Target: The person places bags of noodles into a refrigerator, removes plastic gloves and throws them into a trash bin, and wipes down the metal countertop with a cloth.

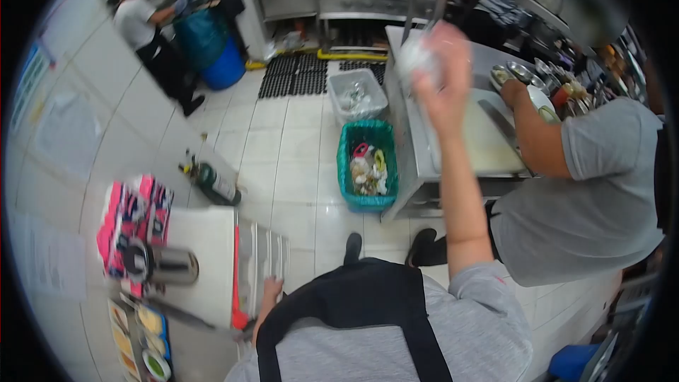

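Note:
My right hand [447,74] is raised over the left edge of the steel worktable, blurred by motion. Its fingers are around a whitish, partly see-through item [419,60] that is too smeared to name. My left hand [272,288] is low at the left, against the front of a white drawer unit [262,265]; its fingers look curled at the edge, and whatever they grip is too small to make out. Below my right hand lies a white cutting board [477,145] with a knife [497,119] on it.
A co-worker in grey [601,170] stands at the worktable's right side. On the floor are a green-lined bin [342,170] and a clear tub [339,110]. Another person [138,21] stands by a blue barrel [223,67]. A gas cylinder [216,184] stands left.

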A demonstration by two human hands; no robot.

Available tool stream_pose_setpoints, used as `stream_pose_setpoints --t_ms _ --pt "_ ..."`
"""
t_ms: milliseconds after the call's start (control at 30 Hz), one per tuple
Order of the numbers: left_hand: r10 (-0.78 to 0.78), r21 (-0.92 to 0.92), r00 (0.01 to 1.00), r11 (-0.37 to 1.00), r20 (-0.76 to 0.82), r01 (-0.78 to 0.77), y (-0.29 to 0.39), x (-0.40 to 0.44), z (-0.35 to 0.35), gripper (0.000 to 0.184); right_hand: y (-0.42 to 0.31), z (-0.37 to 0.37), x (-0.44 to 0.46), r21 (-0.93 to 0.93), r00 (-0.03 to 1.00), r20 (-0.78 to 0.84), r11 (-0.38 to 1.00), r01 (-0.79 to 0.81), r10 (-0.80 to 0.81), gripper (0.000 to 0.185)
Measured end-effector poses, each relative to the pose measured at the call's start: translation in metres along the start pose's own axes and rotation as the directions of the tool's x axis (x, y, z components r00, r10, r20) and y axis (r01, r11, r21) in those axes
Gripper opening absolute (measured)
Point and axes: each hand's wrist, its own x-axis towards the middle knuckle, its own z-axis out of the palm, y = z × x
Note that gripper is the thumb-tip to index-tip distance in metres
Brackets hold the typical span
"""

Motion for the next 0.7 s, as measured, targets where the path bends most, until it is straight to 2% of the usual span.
stream_pose_setpoints --t_ms 33,67,100,133,167,233,267,300,333,367,500,567,600,633,667,700 --pt "-0.083 -0.101 0.997 0.991 0.003 0.083 0.012 0.009 -0.012 0.054 0.014 0.016 -0.035 -0.089 0.99 0.053 0.989 -0.122 0.127 0.037" --pt "-0.055 -0.029 0.997 0.998 -0.049 0.054 0.001 0.033 0.002 0.052 0.043 0.036 -0.079 -0.149 0.962 0.092 0.959 -0.242 0.257 0.04" --pt "-0.049 -0.103 0.996 0.994 -0.073 0.042 0.012 0.042 -0.012 0.051 0.079 0.054 -0.13 -0.182 0.911 0.213 0.931 -0.317 0.352 0.047" --pt "-0.048 -0.177 0.995 0.984 -0.087 0.032 0.023 0.047 -0.024 0.051 0.104 0.065 -0.181 -0.309 0.684 0.428 0.807 -0.503 0.59 0.056" --pt "-0.009 -0.154 0.997 0.988 -0.077 -0.003 0.033 0.067 -0.028 0.051 0.097 0.068 -0.203 -0.688 0.435 0.431 0.6 -0.408 0.79 0.061" --pt "-0.095 -0.153 0.995 0.984 -0.021 0.091 0.051 0.092 -0.043 0.051 0.113 0.067 -0.215 -0.748 0.082 0.643 0.648 -0.142 0.761 0.06" --pt "-0.099 -0.086 0.995 0.991 -0.01 0.098 0.063 0.103 -0.051 0.053 0.121 0.067 -0.218 -0.766 0.073 0.621 0.624 -0.156 0.78 0.06" --pt "-0.078 -0.06 0.997 0.995 0.009 0.078 0.073 0.114 -0.063 0.053 0.124 0.066 -0.209 -0.63 0.12 0.712 0.705 -0.325 0.692 0.059" --pt "-0.024 -0.11 0.998 0.993 0.065 0.031 0.09 0.131 -0.071 0.053 0.127 0.061 -0.193 -0.468 0.202 0.771 0.752 -0.463 0.604 0.057" --pt "0.039 -0.159 0.992 0.987 0.123 -0.019 0.111 0.15 -0.079 0.054 0.129 0.056 -0.177 -0.42 0.186 0.806 0.765 -0.489 0.562 0.053" --pt "0.147 -0.084 0.931 0.988 0.333 -0.127 0.155 0.254 -0.086 0.055 0.123 0.025 -0.161 -0.369 0.274 0.741 0.712 -0.598 0.613 0.048" --pt "0.352 0.172 0.877 0.891 0.327 -0.421 0.189 0.316 -0.087 0.055 0.109 -0.005 -0.152 -0.405 0.246 0.693 0.648 -0.645 0.678 0.049" --pt "0.377 0.185 0.859 0.87 0.347 -0.456 0.205 0.338 -0.095 0.055 0.098 -0.021 -0.149 -0.369 0.192 0.652 0.528 -0.765 0.733 0.05" --pt "0.454 0.216 0.805 0.803 0.381 -0.555 0.232 0.362 -0.101 0.054 0.089 -0.038 -0.149 -0.315 0.135 0.619 0.402 -0.86 0.774 0.05" --pt "0.522 0.24 0.745 0.728 0.415 -0.643 0.263 0.382 -0.108 0.053 0.081 -0.057 -0.154 -0.392 0.13 0.515 0.368 -0.843 0.847 0.05" --pt "0.534 0.173 0.75 0.758 0.39 -0.629 0.294 0.39 -0.119 0.052 0.071 -0.075 -0.16 -0.461 0.128 0.408 0.325 -0.825 0.904 0.049"
